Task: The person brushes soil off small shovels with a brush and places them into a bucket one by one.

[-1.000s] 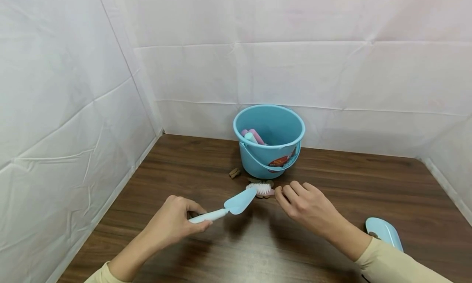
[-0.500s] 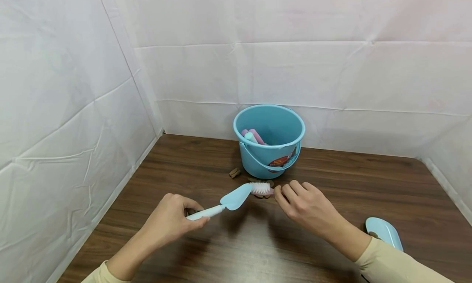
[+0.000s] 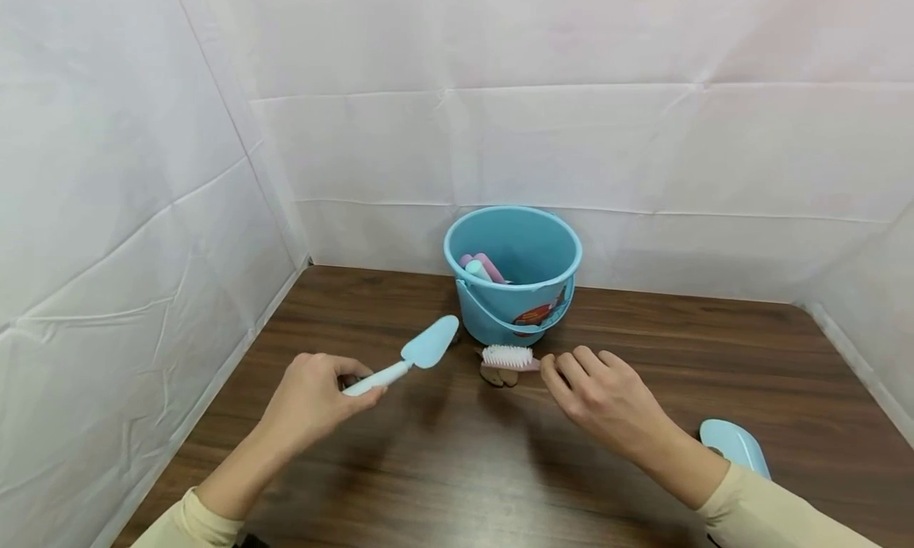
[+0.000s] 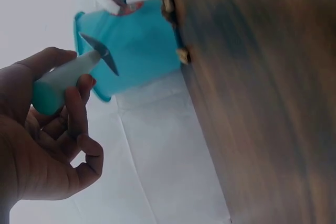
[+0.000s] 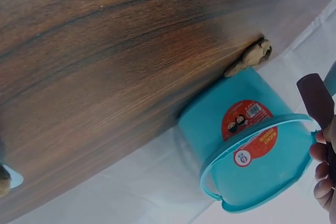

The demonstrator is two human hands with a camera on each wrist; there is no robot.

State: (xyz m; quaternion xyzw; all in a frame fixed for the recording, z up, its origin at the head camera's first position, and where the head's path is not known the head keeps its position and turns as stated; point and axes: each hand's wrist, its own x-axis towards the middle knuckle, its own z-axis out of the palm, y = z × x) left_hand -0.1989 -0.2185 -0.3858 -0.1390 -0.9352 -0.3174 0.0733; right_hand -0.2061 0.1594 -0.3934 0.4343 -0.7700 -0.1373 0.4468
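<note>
A small light-blue hand trowel [image 3: 430, 342] is gripped by its white handle between the thumb and fingers of my left hand [image 3: 314, 397]. Its blade points up and away, left of the bucket [image 3: 510, 306]. My right hand [image 3: 600, 393] pinches the pink handle of a brush [image 3: 508, 358], white bristles facing up. The brush is held in front of the bucket, with a gap between it and the trowel. Several brown, dry-looking pieces [image 3: 500, 376] lie by the bucket's base, partly hidden by the brush; they show better in the right wrist view as brown pieces [image 5: 253, 57].
Inside the blue bucket, pink and pale-blue handles [image 3: 485, 268] lean against the left wall. A light-blue scoop-like thing [image 3: 735, 445] lies at the right beside my sleeve, with something brown at it. White sheeting [image 3: 571, 151] encloses the wooden tabletop [image 3: 457, 484].
My left hand has drawn up and to the left, so the trowel blade has moved away from the brush's bristles. The right hand still holds the brush, nearly in place. The head view has shifted slightly.
</note>
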